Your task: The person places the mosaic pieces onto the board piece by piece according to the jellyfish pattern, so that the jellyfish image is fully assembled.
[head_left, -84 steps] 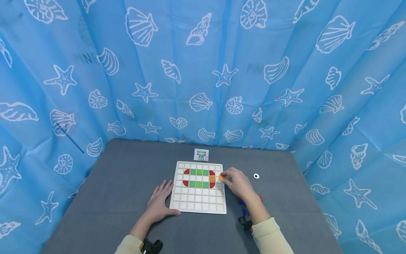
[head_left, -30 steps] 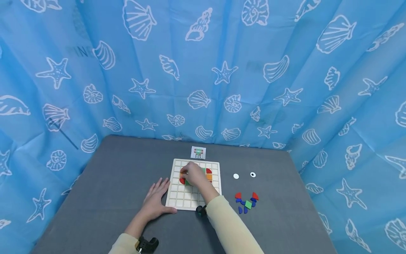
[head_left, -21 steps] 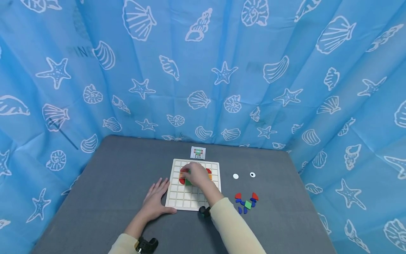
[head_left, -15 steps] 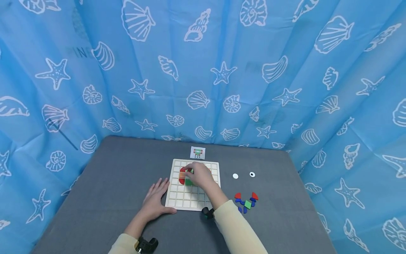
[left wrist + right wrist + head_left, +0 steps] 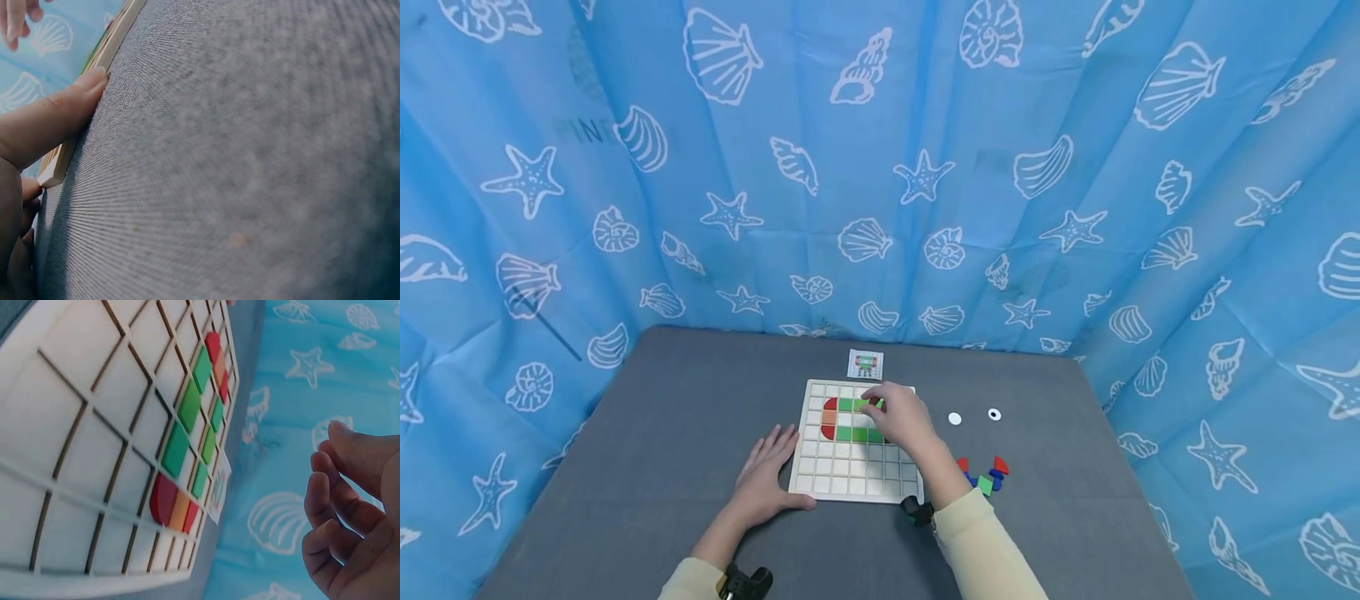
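A pale gridded wooden board (image 5: pixel 850 468) lies on the table with coloured tiles in its cells. Green tiles (image 5: pixel 846 406) form two rows between red rounded corner tiles (image 5: pixel 828 432). On the left, an orange tile (image 5: pixel 829 417) sits between two red ones; another orange tile (image 5: pixel 179 510) shows at the other end in the right wrist view. My left hand (image 5: pixel 763 477) rests at the near left corner, thumb along the front edge, other fingers at the left edge. Above the tiles, my right hand (image 5: pixel 904 414) hovers, fingers loosely bent, nothing between them in the right wrist view.
A small printed picture card (image 5: pixel 865 364) lies beyond the board. To the right are a plain white disc (image 5: pixel 955 418) and a white ring with a dark centre (image 5: pixel 994 414). Nearer lie red wedges (image 5: pixel 1002 465), a green square (image 5: pixel 985 485) and blue pieces, partly behind my right forearm.
Earlier my right hand held an orange tile at the board's right side, then worked at the left column. An orange tile now lies there, and the hand has moved back rightward. Left hand stays put.
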Tool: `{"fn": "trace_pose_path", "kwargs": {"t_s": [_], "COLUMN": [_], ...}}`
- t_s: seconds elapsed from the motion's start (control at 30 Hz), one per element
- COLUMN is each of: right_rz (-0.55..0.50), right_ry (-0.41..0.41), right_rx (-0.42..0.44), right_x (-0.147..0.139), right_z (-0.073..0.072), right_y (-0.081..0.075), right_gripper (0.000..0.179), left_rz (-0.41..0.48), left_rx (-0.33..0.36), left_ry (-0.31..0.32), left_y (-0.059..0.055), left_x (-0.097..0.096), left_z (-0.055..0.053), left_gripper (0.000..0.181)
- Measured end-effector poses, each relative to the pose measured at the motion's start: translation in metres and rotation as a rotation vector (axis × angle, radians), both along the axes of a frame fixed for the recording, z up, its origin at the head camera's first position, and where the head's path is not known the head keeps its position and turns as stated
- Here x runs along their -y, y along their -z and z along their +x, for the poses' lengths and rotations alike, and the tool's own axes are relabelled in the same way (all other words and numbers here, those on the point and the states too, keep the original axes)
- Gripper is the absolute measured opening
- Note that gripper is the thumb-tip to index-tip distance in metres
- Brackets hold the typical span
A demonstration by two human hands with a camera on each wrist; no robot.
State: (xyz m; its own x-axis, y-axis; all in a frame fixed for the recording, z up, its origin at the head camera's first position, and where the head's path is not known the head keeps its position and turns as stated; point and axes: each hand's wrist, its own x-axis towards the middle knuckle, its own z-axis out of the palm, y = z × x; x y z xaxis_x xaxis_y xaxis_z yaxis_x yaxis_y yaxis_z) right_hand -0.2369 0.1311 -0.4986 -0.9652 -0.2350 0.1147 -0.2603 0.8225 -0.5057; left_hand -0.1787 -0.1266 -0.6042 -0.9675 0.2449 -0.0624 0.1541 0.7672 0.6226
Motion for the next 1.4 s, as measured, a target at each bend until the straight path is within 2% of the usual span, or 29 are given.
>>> {"fn": "trace_pose_path", "kwargs": {"t_s": [0.2, 0.43, 0.73, 0.93, 1.07, 1.27, 1.4], "right_rz": [-0.049, -0.052, -0.059, -0.025, -0.025, -0.049, -0.053], "right_ry": [0.063, 0.14, 0.26, 0.287, 0.297, 0.341, 0.378], "right_rx": [-0.024, -0.034, -0.021, -0.003, 0.018, 0.06, 0.12], "right_x": [-0.025, -0.058, -0.103, -0.135, -0.156, -0.183, -0.195], "right_z": [0.009, 0.021, 0.027, 0.022, 0.016, 0.004, -0.003], "right_y": [-0.001, 0.009, 0.021, 0.028, 0.031, 0.038, 0.045], "right_gripper": [0.021, 0.022, 0.023, 0.024, 0.025, 0.037, 0.044], "left_rz": [0.018, 0.04, 0.017, 0.008, 0.008, 0.006, 0.003], "left_rx": [-0.007, -0.01, -0.003, -0.005, -0.016, -0.002, -0.008], "left_ry": [0.006, 0.014, 0.019, 0.016, 0.016, 0.014, 0.009], "left_y": [0.002, 0.003, 0.003, 0.007, 0.005, 0.002, 0.002], "left_x": [-0.001, -0.001, -0.001, 0.001, 0.002, 0.001, 0.0], "left_z": [0.002, 0.003, 0.001, 0.0, 0.0, 0.0, 0.0], "left_gripper": [0.129, 0.128, 0.128, 0.13, 0.13, 0.13, 0.13]}}
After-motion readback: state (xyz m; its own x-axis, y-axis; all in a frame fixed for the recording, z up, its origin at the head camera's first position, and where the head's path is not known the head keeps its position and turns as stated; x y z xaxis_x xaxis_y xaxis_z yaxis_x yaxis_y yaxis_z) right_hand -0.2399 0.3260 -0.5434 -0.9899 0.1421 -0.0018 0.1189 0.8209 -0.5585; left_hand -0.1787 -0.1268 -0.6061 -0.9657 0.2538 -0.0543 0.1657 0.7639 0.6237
